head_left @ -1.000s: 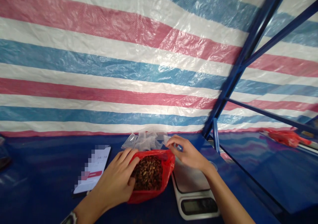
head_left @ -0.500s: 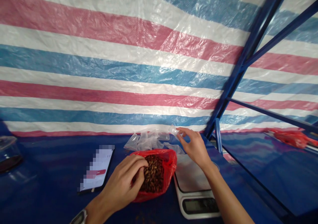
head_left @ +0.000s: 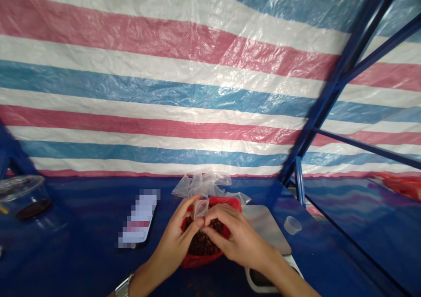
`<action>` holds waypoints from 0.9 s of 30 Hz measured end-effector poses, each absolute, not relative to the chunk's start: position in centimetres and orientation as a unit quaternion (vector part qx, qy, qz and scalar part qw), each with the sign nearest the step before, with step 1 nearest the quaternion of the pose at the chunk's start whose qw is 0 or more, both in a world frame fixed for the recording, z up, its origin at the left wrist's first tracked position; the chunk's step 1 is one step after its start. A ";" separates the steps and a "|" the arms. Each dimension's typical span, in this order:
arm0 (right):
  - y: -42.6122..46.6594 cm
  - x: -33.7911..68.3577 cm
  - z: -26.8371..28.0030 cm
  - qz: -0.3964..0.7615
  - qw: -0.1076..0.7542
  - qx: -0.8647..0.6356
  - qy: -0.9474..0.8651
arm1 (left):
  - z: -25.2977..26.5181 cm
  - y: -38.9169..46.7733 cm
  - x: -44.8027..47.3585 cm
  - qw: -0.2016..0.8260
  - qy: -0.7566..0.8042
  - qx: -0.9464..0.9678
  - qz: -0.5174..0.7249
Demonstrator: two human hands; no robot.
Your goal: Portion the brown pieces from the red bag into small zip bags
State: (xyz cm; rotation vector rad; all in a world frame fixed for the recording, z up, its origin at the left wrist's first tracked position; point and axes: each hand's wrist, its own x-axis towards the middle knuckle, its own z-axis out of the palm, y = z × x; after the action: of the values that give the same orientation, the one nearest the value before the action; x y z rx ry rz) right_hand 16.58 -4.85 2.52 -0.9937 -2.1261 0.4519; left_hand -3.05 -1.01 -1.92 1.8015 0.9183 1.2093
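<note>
Above the red plastic bag [head_left: 200,262], both hands meet on a small clear plastic bag [head_left: 201,208]. My left hand [head_left: 174,235] grips it from the left, fingers curled toward its edge. From the right, my right hand [head_left: 235,235] pinches its lower part between thumb and fingers. Small brown seed-like pieces [head_left: 200,244] fill the open red bag underneath. Just behind lies a loose pile of clear plastic bags [head_left: 204,185]. A kitchen scale [head_left: 271,227] stands at the right, its display partly covered by my right forearm.
Left of the red bag lies a phone [head_left: 141,218] with a blurred screen. A clear jar [head_left: 28,200] stands at the far left. A small clear cup [head_left: 292,225] sits right of the scale. Blue metal bars [head_left: 324,99] and striped plastic sheeting [head_left: 131,91] rise behind the table.
My right hand has brought the small clear bag from the pile down over the red bag. My left hand has moved from the red bag's edge to grip it too.
</note>
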 end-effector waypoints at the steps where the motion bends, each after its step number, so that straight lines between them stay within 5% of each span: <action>1: -4.8 16.7 2.6 0.176 0.367 -0.394 -0.824 | -1.9 -0.9 -3.1 0.375 0.355 0.710 0.478; 6: -4.1 17.2 2.5 0.053 0.307 -0.466 -0.828 | -1.8 -0.7 -3.6 0.306 0.353 0.738 0.487; 14: -1.8 23.5 2.7 -0.117 0.273 -0.611 -0.734 | -2.8 -0.2 -4.5 0.373 0.381 0.727 0.432; 22: 0.9 30.2 0.5 0.093 0.235 -0.616 -0.746 | -1.9 1.0 -4.6 0.366 0.414 0.716 0.427; 27: -1.1 34.5 1.8 0.057 0.277 -0.700 -0.656 | -2.3 1.8 -4.8 0.318 0.416 0.722 0.453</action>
State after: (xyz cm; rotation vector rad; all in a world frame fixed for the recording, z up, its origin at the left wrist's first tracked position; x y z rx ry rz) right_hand 34.53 -1.07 1.79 -1.8789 -1.7609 0.1540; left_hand -4.81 1.79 -2.27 1.8989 1.0939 1.1932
